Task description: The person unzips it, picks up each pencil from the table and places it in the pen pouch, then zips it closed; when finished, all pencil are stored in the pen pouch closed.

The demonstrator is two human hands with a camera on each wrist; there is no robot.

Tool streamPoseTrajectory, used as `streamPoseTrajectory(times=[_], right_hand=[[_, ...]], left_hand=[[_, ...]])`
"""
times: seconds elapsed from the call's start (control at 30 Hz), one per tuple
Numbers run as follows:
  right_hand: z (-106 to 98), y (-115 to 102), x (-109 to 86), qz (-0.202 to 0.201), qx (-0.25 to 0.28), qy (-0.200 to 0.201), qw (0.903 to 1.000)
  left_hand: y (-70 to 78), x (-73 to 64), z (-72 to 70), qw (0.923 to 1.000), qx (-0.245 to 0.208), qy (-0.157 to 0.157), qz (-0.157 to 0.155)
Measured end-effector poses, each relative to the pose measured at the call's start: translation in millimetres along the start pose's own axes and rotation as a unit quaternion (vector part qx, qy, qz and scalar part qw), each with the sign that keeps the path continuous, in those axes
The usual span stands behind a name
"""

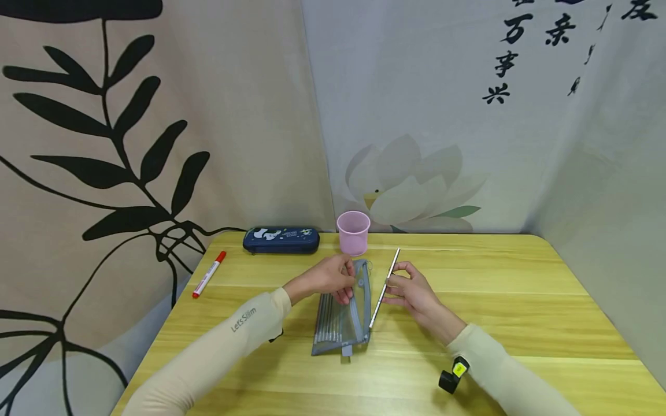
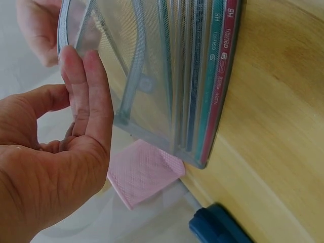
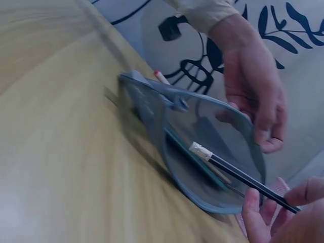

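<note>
A grey see-through mesh pencil pouch (image 1: pixel 329 323) lies on the table with several pencils inside, among them a red one (image 2: pixel 218 86) and a green one (image 2: pixel 208 76). My left hand (image 1: pixel 330 277) pinches the rim of its mouth, which gapes wide in the right wrist view. Just right of the pouch, my right hand (image 1: pixel 416 293) holds a dark striped pencil (image 3: pixel 243 177) between thumb and fingers. The pencil's silver ferrule and white eraser end (image 3: pixel 201 151) points at the opening, seen from the right wrist.
Behind the pouch stands a pink cup (image 1: pixel 354 234). To its left lies a navy pencil case (image 1: pixel 281 240) with a cartoon print. A red-capped marker (image 1: pixel 209 275) is near the table's left edge. Printed curtains (image 1: pixel 250 115) hang beyond the wooden table (image 1: pixel 499 277).
</note>
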State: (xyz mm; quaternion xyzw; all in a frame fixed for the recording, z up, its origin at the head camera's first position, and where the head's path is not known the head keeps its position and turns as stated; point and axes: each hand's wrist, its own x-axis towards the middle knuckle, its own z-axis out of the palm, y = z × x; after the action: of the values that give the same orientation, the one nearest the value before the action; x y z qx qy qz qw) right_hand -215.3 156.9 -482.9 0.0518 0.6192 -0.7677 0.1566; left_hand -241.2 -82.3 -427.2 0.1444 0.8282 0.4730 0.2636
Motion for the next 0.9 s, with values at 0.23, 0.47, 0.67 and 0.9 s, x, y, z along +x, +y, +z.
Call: streamPoseTrajectory(times=[0.23, 0.47, 0.67, 0.9], right_hand=[[18.0, 15.0, -1.6, 0.025, -0.002, -0.017, 0.9995], [32.6, 21.7, -0.7, 0.051, -0.031, -0.032, 0.9977], [41.1, 23.7, 3.9, 0.05, -0.064, -0.01, 0.9967], [51.3, 21.3, 4.0, 0.037, -0.086, 0.007, 0.9956]], left_hand=[[0.4, -0.5, 0.4, 1.0, -0.003, 0.001, -0.001], [1.7, -1.5, 1.0, 1.0, 0.004, -0.001, -0.003], [4.4, -1.8, 1.6, 1.0, 0.003, -0.008, 0.001], [3.8, -0.4, 1.9, 0.9999, 0.012, -0.008, 0.007]])
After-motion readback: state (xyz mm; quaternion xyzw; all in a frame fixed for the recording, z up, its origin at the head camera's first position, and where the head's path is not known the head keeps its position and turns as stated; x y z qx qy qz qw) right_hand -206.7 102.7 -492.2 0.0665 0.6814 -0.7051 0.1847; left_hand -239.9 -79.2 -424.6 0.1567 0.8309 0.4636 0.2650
